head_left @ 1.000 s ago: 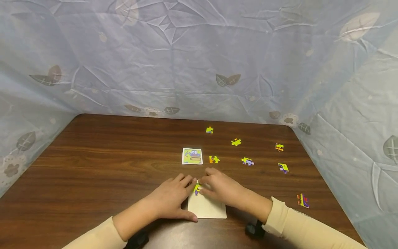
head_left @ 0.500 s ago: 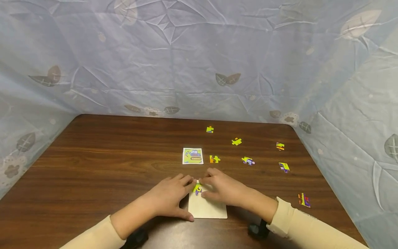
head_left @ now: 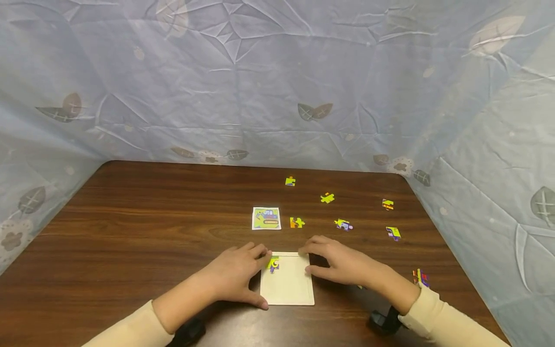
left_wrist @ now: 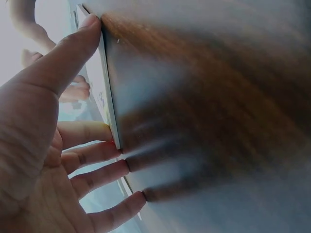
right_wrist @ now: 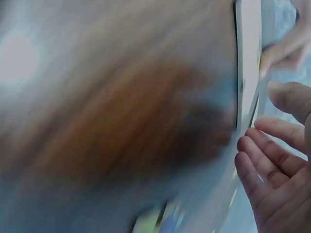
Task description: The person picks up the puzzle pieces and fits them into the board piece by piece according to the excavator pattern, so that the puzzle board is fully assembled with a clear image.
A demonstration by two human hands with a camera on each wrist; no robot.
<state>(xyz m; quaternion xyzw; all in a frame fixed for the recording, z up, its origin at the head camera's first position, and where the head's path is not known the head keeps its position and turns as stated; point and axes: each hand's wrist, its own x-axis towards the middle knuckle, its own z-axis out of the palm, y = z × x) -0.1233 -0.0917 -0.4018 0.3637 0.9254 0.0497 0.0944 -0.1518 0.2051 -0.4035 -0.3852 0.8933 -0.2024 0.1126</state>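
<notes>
In the head view, a pale square puzzle tray (head_left: 287,285) lies near the front of the table. One green, yellow and purple puzzle piece (head_left: 272,264) sits in its far left corner. My left hand (head_left: 236,271) rests along the tray's left side, thumb at the near corner and fingertips at the far one. The left wrist view shows those fingers (left_wrist: 99,175) spread and fairly straight by the tray edge (left_wrist: 110,92). My right hand (head_left: 342,260) is over the tray's far right side, holding nothing visible. Its fingers (right_wrist: 250,177) look relaxed in the right wrist view.
A picture card (head_left: 266,219) of a digger lies beyond the tray. Several loose puzzle pieces are spread behind and to the right, including an orange and green piece (head_left: 297,222) and a striped one (head_left: 419,277). My right forearm partly hides another. A curtain (head_left: 243,96) surrounds the table.
My right hand has moved off the puzzle piece and rightward to the tray's right side, uncovering more of the tray. My left hand has stayed at the left side.
</notes>
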